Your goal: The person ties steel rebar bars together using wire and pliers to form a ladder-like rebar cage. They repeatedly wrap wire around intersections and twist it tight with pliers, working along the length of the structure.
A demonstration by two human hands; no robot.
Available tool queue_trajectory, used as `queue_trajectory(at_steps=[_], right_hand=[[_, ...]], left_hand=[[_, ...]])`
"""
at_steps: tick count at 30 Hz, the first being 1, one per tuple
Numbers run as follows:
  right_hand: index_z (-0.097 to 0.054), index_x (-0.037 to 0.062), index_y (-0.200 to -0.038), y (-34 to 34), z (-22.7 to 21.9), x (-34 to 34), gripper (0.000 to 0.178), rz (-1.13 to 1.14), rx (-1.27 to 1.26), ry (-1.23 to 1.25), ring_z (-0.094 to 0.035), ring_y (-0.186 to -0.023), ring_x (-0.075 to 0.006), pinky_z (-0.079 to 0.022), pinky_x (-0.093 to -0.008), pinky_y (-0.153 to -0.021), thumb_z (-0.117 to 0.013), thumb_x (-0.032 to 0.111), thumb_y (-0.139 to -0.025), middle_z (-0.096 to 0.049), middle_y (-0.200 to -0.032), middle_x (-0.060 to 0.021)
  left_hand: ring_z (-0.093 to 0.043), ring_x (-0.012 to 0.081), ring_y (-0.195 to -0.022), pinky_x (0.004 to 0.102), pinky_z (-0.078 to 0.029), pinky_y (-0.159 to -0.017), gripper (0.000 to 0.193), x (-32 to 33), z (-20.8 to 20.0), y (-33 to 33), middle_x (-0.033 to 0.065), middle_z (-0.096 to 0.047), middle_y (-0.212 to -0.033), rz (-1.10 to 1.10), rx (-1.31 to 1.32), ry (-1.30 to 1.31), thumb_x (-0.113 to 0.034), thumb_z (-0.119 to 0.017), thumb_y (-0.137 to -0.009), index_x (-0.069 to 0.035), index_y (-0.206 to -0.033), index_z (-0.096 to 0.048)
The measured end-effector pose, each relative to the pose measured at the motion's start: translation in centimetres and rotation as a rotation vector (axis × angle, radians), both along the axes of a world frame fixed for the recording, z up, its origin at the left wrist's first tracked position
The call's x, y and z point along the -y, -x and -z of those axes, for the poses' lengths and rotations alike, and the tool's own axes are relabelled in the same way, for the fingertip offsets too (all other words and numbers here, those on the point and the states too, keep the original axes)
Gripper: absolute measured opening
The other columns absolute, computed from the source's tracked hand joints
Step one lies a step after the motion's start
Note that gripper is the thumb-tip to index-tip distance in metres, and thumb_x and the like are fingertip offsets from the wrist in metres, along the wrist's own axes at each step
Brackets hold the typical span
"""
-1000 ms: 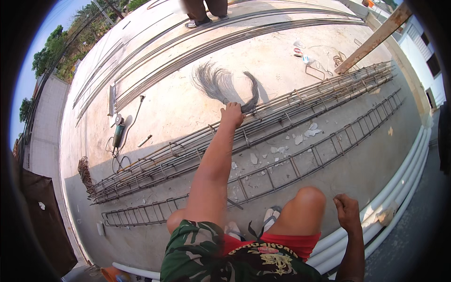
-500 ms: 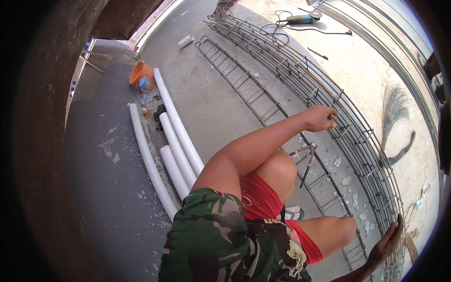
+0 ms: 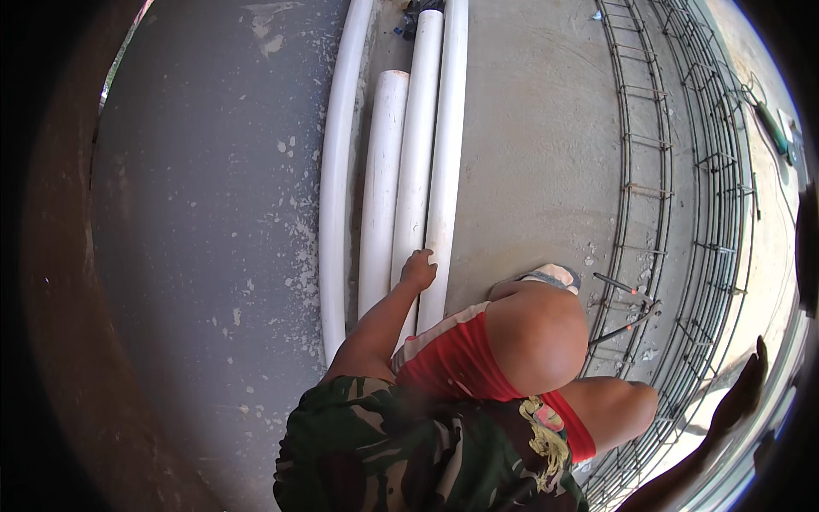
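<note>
My left hand (image 3: pixel 419 270) is over the long white pipes, its fingers slightly bent and apart; whether they press on the pipe surface is hard to see. Beneath it lie a middle white pipe (image 3: pixel 417 154) and a longer white pipe (image 3: pixel 449 128) side by side. At the lower right my right hand (image 3: pixel 747 384) is raised with outstretched fingers and nothing in it. It is nearest the bundled steel rebar cage (image 3: pixel 721 213), and does not appear to grip it. Pincers (image 3: pixel 636 316) with dark handles lie open across the flat rebar ladder frame (image 3: pixel 627 171).
A shorter white pipe (image 3: pixel 384 171) and an outer white pipe (image 3: pixel 341 154) lie to the left on the grey concrete floor (image 3: pixel 205 213). Beyond the cage is a green angle grinder (image 3: pixel 772 128) with its cord. My bent knees are between the pipes and the ladder frame.
The view has swung left, toward the pipes. My left hand has moved from beside the rebar cage to the white pipes. My right hand has come away from the cage's near end.
</note>
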State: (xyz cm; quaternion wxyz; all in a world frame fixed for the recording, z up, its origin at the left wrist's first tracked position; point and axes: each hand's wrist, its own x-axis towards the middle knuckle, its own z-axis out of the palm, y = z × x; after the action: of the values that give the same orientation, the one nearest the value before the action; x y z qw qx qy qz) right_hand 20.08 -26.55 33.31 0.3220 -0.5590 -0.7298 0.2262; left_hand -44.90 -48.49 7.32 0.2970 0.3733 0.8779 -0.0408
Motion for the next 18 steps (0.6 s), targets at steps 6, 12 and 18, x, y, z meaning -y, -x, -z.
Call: queue_trajectory(at_steps=[6, 12, 18], right_hand=[[-0.055, 0.0032, -0.136, 11.9, -0.2, -10.1, 0.035, -0.047, 0.492, 0.01, -0.058, -0.12, -0.0241, -0.045, -0.036, -0.103, -0.041, 0.015, -0.105, -0.062, -0.128, -0.0143], [-0.059, 0.0039, -0.124, 20.2, 2.4, -15.1, 0.029, -0.206, 0.486, -0.004, -0.054, -0.065, -0.0205, -0.046, -0.0322, -0.065, -0.048, 0.003, -0.097, -0.063, -0.084, -0.0159], [-0.058, 0.0058, -0.121, 21.7, 5.8, -16.5, 0.029, -0.185, 0.54, 0.134, -0.058, -0.062, -0.0278, -0.047, -0.037, -0.06, -0.053, 0.001, -0.093, -0.06, -0.073, -0.0169]], left_hand=[[-0.035, 0.0374, -0.138, 0.0547, -0.038, -0.107, 0.086, -3.2, 0.0, 7.2, 0.0197, -0.037, -0.149, -0.121, -0.26, -0.067, -0.046, -0.074, -0.08, -0.013, -0.149, -0.034], [-0.007, 0.0393, -0.15, 0.0643, -0.013, -0.116, 0.111, -14.9, 0.1, 11.6, 0.0149, -0.011, -0.163, 0.183, -0.345, -0.023, -0.066, -0.071, -0.074, -0.021, -0.158, -0.013], [-0.001, 0.0431, -0.149, 0.0647, -0.01, -0.117, 0.102, -20.8, 2.6, 14.5, 0.0099, -0.013, -0.163, 0.506, -0.334, 0.075, -0.074, -0.06, -0.076, -0.023, -0.156, -0.023]])
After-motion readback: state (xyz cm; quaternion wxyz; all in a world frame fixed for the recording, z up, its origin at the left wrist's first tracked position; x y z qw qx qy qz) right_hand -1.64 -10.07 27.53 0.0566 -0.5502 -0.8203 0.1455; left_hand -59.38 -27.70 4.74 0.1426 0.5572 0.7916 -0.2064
